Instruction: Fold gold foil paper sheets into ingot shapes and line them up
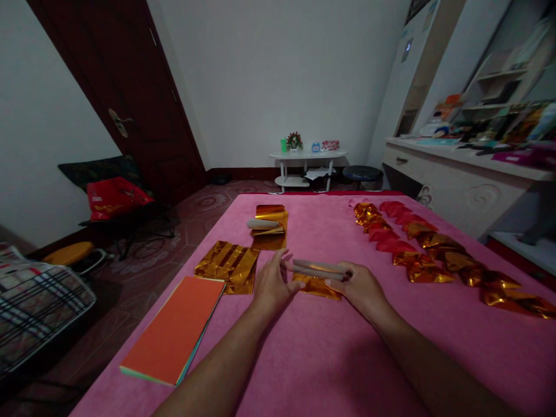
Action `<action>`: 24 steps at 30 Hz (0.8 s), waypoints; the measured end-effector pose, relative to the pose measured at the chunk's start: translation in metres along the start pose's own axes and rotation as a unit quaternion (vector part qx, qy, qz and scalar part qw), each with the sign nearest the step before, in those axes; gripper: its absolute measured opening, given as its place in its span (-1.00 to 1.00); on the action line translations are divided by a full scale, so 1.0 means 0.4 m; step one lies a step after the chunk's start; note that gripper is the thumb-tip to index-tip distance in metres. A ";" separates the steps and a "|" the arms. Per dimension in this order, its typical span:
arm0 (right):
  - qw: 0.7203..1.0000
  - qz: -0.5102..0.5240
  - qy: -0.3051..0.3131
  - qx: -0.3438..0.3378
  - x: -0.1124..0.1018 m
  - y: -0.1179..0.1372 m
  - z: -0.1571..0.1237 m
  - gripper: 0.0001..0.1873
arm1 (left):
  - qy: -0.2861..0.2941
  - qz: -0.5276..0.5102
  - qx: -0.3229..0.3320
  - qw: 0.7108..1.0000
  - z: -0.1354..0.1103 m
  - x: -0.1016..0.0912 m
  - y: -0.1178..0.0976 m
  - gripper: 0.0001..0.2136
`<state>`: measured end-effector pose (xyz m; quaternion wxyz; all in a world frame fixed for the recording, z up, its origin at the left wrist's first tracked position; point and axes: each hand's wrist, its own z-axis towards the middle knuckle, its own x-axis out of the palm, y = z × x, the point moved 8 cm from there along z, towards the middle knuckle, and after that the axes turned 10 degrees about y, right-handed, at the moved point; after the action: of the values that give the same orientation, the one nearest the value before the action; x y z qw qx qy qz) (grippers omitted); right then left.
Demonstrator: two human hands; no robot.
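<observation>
Between my hands lies a sheet of gold foil paper (316, 284), its far edge rolled or folded over to show a dull grey back. My left hand (273, 282) grips the left end, thumb at the near side and fingers behind. At the other end my right hand (361, 285) pinches the grey roll between thumb and fingers. Just left of my left hand is a stack of creased gold foil sheets (230, 263). Beyond it, more gold foil (273, 238) lies with a grey-backed roll (263, 224) on top.
A stack of coloured paper (178, 327), orange on top, lies at the left edge of the pink-covered table (304, 359). Rows of folded gold foil pieces (460, 260) and red pieces (386, 238) run along the right. A white side table (308, 155) stands beyond.
</observation>
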<state>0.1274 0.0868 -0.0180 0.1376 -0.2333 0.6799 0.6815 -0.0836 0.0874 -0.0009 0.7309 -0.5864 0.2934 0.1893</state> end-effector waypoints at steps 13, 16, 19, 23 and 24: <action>0.985 0.140 -0.080 -0.068 -0.024 0.044 -0.026 -0.58 | 0.055 -0.165 -0.022 0.984 -0.005 0.031 0.012 -0.75; 0.970 -0.009 -0.218 -0.106 -0.059 0.084 -0.076 -0.60 | 0.004 -0.080 -0.059 0.995 -0.014 0.013 0.016 -0.68; 0.961 -0.158 -0.102 -0.201 0.046 0.163 -0.108 -0.60 | 0.006 0.015 -0.082 0.996 -0.022 0.009 0.005 -0.70; 0.924 -0.305 0.096 -0.211 0.211 0.181 -0.143 -0.12 | 0.011 0.106 -0.093 0.990 -0.029 -0.004 -0.018 -0.69; 0.915 -0.329 0.116 -0.204 0.228 0.175 -0.146 -0.05 | 0.012 0.125 -0.093 0.988 -0.030 -0.008 -0.023 -0.68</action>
<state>0.0220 0.0144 -0.0017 0.2238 -0.5440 0.4217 0.6901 -0.0828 0.0739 0.0062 0.6397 -0.6130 0.3546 0.2987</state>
